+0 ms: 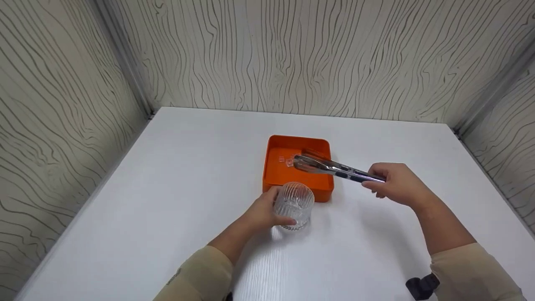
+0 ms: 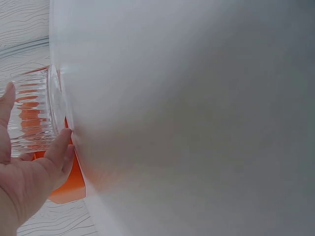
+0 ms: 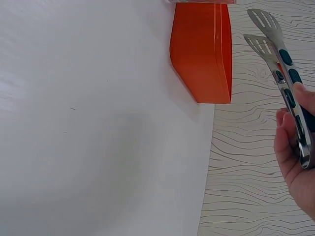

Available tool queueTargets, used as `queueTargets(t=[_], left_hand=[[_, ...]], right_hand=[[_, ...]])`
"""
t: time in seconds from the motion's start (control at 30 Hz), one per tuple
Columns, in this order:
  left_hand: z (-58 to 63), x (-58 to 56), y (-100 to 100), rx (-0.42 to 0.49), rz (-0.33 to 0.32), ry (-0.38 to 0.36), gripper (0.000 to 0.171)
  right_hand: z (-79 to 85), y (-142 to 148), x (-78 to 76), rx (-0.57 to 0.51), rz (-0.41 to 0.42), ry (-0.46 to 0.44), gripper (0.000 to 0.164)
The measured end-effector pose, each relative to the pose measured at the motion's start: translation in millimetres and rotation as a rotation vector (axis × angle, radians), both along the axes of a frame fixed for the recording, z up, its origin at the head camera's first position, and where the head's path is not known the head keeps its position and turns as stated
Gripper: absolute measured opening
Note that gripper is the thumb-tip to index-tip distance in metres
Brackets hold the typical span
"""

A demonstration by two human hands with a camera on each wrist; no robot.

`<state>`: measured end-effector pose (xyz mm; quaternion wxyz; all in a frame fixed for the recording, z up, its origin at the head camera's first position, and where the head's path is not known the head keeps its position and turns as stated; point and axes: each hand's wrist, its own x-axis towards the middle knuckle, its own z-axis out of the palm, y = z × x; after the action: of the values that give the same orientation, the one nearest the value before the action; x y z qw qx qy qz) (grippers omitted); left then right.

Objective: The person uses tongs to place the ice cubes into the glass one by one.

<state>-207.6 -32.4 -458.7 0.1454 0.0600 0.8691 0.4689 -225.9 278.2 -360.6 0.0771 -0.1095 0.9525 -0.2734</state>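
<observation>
A ribbed clear glass tumbler (image 1: 294, 202) is in my left hand (image 1: 260, 214), thumb on the near side and fingers around the left. It stands near the table surface, in front of an orange square box (image 1: 271, 177). The left wrist view shows the ribbed wall of the tumbler (image 2: 32, 110) between thumb and fingers. My right hand (image 1: 397, 182) grips metal tongs (image 3: 288, 81) with dark inlays on the arms. Their slotted tips are spread apart over the box, beside small clear cube-like pieces (image 1: 289, 162) on its floor. Nothing shows between the tips.
A white table (image 1: 188, 167) carries the box and extends to both sides. Wood-grain-patterned panels (image 1: 267, 54) rise behind it and at the left and right, with grey strips at the corners. A small black device (image 1: 422, 286) is at the right sleeve.
</observation>
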Motion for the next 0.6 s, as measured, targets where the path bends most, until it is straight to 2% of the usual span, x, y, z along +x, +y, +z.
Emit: queueTargets(t=[0.23,0.6], left_hand=[[-0.6,-1.3,-0.6,0.008,-0.025,0.023,0.078],[-2.2,-1.2,0.1,0.014,-0.011,0.008,0.079]], right_hand=[[-6.1,-8.4,-5.7,0.003,-0.038,-0.006,0.019],[-11.1,-30.8,-13.0,0.133,-0.133,0.010,0.019]])
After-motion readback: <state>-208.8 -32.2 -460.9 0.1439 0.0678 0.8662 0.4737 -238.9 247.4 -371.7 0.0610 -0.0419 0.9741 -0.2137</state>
